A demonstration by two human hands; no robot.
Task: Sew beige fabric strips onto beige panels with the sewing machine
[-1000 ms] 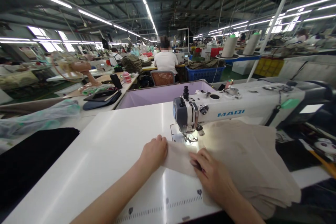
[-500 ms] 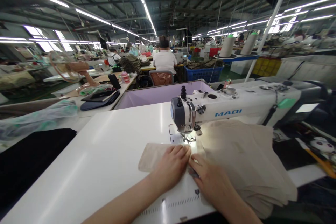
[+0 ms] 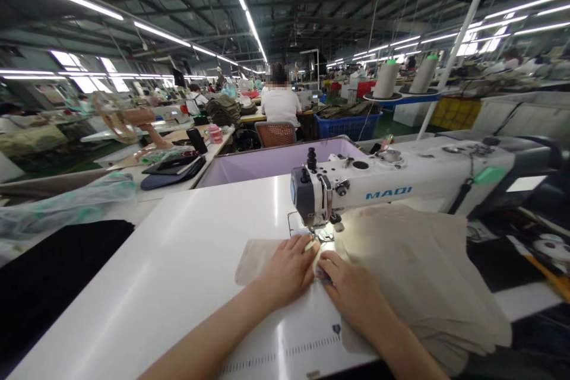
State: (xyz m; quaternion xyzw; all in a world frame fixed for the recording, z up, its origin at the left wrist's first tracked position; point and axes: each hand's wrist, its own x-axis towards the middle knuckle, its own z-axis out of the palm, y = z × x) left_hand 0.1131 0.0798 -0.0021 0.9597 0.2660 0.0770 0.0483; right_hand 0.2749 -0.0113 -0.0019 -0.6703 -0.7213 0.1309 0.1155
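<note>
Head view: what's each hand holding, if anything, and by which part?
The left hand rests on the small beige cloth near its right end. The right hand seemingly holds a dark object, held part hidden.

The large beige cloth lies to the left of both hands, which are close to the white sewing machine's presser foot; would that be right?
Not quite: the head view shows the large beige cloth mostly to their right. The left hand and the right hand are indeed close to the presser foot.
</note>
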